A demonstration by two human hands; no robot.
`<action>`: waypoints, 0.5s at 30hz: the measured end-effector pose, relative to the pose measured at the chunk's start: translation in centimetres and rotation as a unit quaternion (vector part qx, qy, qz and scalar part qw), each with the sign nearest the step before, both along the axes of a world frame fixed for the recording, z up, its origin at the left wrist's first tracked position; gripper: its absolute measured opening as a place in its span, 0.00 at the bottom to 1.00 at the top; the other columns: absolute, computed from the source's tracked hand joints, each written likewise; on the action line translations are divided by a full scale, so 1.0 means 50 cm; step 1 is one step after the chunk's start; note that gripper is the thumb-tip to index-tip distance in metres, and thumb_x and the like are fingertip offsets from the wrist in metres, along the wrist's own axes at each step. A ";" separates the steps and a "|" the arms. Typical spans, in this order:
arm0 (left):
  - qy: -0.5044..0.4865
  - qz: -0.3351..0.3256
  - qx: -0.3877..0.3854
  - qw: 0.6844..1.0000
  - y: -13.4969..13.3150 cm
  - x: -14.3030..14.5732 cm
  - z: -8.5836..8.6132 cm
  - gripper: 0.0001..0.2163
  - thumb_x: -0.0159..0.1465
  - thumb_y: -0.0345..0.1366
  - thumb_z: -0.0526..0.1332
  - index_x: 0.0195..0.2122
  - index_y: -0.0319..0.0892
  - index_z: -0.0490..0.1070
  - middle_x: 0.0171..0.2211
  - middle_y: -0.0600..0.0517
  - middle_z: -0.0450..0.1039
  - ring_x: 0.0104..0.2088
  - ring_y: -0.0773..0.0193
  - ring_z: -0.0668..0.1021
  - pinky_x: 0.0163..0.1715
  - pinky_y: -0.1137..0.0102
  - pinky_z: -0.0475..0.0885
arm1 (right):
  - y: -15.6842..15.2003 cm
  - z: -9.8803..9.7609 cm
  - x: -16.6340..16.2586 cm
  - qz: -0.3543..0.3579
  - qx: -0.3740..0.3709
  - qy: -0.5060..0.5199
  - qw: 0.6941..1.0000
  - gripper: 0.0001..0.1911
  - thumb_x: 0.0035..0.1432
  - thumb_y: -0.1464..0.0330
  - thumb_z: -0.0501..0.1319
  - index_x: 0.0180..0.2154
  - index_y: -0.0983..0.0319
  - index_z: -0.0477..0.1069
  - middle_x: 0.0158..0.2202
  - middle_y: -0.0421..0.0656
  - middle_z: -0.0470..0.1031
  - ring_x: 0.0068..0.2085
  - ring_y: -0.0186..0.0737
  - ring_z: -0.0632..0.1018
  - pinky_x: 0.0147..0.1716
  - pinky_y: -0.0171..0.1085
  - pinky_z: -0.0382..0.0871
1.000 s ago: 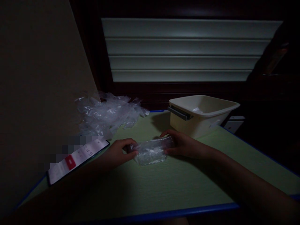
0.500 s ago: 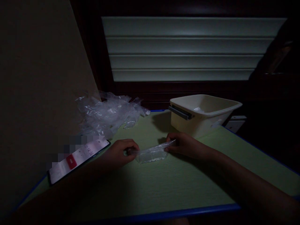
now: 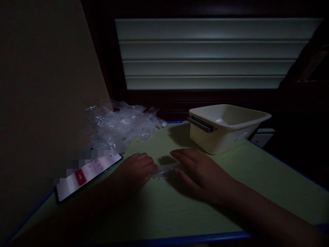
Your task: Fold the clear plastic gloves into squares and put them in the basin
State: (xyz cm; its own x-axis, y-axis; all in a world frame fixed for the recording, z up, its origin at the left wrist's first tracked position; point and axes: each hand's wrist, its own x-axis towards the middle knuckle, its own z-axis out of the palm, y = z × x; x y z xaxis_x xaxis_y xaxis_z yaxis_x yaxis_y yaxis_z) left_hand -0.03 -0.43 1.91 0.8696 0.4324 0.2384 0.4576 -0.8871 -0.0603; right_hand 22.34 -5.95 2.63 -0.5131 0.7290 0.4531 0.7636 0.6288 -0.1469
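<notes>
A small clear plastic bag lies low over the green table between my hands. My left hand is closed on its left end, the fingers curled over the edge. My right hand is at the bag's right end with thumb and fingers spread apart, palm facing the bag. Its thumb is close to the plastic, and part of the bag is hidden behind that hand.
A loose heap of clear plastic bags sits at the back left against the wall. A cream bin with a grey handle stands at the back right, some plastic inside. A lit phone lies left of my left hand on the green table.
My right hand has let go of the bag's right end and opened, moving nearer and slightly left. The bag looks lower and narrower now. My left hand keeps its hold.
</notes>
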 end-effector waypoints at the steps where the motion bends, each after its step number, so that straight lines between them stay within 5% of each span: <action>1: 0.006 -0.002 0.008 1.000 -0.001 0.000 0.001 0.07 0.60 0.25 0.54 0.35 0.40 0.69 0.31 0.50 0.70 0.33 0.61 0.69 0.34 0.68 0.64 | -0.005 -0.005 -0.010 0.000 -0.015 -0.027 1.000 0.22 0.60 0.65 0.50 0.52 0.70 0.64 0.51 0.56 0.69 0.49 0.50 0.70 0.49 0.48 0.63; 9: 0.055 0.000 0.086 0.995 0.003 -0.005 0.002 0.06 0.61 0.26 0.53 0.33 0.38 0.70 0.31 0.48 0.70 0.31 0.60 0.69 0.31 0.67 0.63 | -0.029 -0.027 -0.017 0.029 -0.125 -0.117 0.985 0.33 0.61 0.55 0.47 0.59 0.72 0.53 0.60 0.59 0.53 0.60 0.54 0.58 0.56 0.51 0.53; 15: 0.003 -0.025 0.030 0.999 -0.005 -0.013 0.014 0.15 0.55 0.22 0.53 0.42 0.39 0.67 0.39 0.48 0.70 0.39 0.59 0.71 0.39 0.65 0.66 | -0.033 -0.038 -0.009 0.029 -0.146 -0.089 0.985 0.36 0.61 0.53 0.46 0.60 0.73 0.51 0.61 0.60 0.48 0.61 0.55 0.53 0.57 0.54 0.50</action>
